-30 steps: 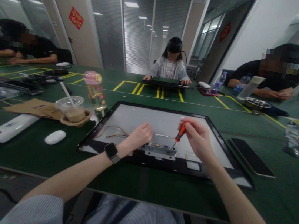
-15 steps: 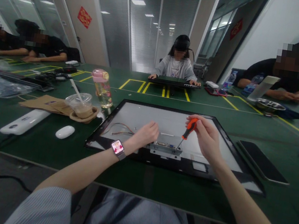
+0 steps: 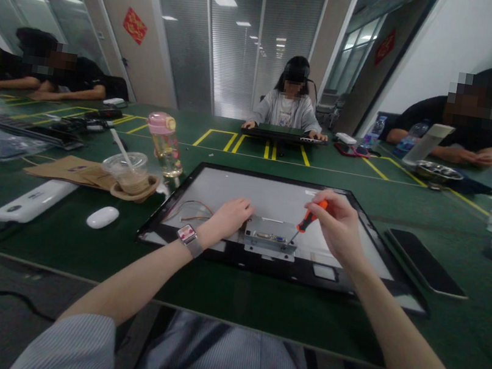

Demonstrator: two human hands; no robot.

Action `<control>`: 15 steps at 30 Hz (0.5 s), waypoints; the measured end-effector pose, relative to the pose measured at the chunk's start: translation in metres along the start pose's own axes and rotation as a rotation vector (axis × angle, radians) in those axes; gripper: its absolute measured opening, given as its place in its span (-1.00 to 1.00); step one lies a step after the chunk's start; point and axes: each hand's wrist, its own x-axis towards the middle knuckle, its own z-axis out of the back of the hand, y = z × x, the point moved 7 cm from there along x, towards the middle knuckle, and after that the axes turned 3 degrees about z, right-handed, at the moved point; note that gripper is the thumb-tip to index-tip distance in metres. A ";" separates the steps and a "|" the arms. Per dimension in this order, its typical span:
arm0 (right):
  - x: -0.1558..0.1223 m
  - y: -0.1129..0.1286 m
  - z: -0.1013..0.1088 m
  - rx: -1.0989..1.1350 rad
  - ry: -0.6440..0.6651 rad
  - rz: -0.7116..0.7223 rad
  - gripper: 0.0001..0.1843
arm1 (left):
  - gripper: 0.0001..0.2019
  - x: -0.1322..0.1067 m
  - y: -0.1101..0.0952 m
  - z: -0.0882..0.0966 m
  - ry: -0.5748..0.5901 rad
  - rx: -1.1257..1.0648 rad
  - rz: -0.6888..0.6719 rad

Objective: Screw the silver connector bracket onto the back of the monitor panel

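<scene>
My right hand (image 3: pixel 339 220) is closed around the orange-and-black handle of a screwdriver (image 3: pixel 312 215). Its shaft slants down and left, the tip meeting a metal bracket (image 3: pixel 270 247) near its right end. Video-type connectors show along the bracket's front. At the bracket's left end, my left hand (image 3: pixel 232 216) rests low with bent fingers slightly apart and nothing visible in them. Whether it presses on the bracket I cannot tell. Beneath both lies a flat display panel (image 3: pixel 245 189) with a black frame, and thin wires (image 3: pixel 193 210) run across its left part.
Left of the panel are a white mouse (image 3: pixel 103 217), a white power strip (image 3: pixel 33 202), an iced-drink cup (image 3: pixel 126 168) and a pink-lidded bottle (image 3: pixel 165 144). A black phone (image 3: pixel 423 262) lies to the right. Several people sit around the green table (image 3: pixel 234 294).
My left hand has lowered slightly, its fingers loosening from a pinch. The right hand tilts the screwdriver a little differently, its tip still at the bracket. The view has shifted slightly.
</scene>
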 end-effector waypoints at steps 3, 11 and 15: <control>0.000 -0.003 0.001 0.010 -0.001 -0.019 -0.95 | -0.81 0.001 0.009 -0.003 -0.006 -0.106 0.065; 0.000 0.002 -0.014 0.204 0.127 -0.087 -0.78 | -0.76 0.001 0.015 -0.005 -0.062 -0.246 0.067; 0.000 0.003 -0.014 0.234 0.157 -0.096 -0.78 | -0.75 0.000 0.017 -0.005 -0.059 -0.273 0.076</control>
